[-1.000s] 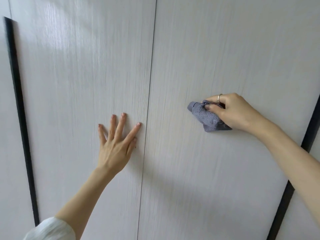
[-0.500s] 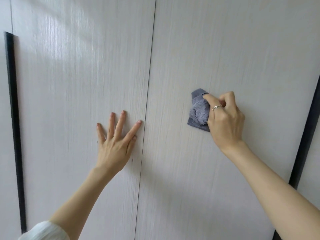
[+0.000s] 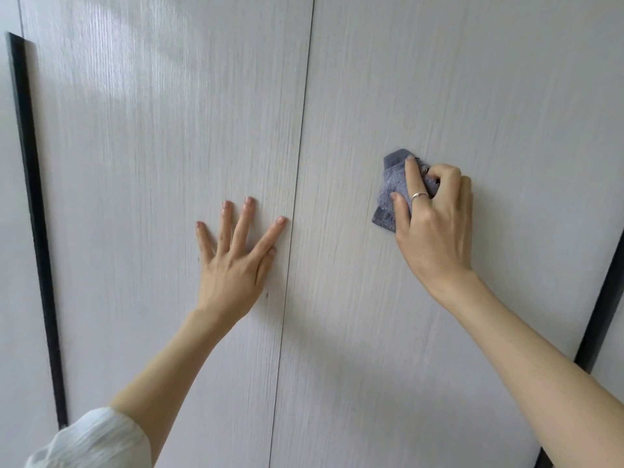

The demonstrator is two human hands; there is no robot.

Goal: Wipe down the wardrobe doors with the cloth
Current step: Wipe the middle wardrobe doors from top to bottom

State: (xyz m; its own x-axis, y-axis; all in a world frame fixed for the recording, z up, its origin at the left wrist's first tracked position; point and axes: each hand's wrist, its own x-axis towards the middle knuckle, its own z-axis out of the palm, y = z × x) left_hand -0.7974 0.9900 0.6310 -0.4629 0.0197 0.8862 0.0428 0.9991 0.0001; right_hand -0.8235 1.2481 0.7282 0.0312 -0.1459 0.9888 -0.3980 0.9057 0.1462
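Observation:
Two pale wood-grain wardrobe doors fill the view, the left door (image 3: 152,163) and the right door (image 3: 472,79), split by a thin vertical gap. My right hand (image 3: 435,224) grips a bunched grey-blue cloth (image 3: 393,194) and presses it against the right door, forefinger stretched over the cloth, the other fingers curled. My left hand (image 3: 236,258) lies flat on the left door with its fingers spread, the forefinger tip close to the gap.
A black vertical strip (image 3: 33,214) runs down the far left edge of the left door. Another black strip (image 3: 604,298) slants along the right door's right edge. A white sleeve (image 3: 91,440) shows at the lower left.
My right hand has turned from pointing left to pointing up and shifted the cloth slightly down the right door. My left hand stays flat in the same spot.

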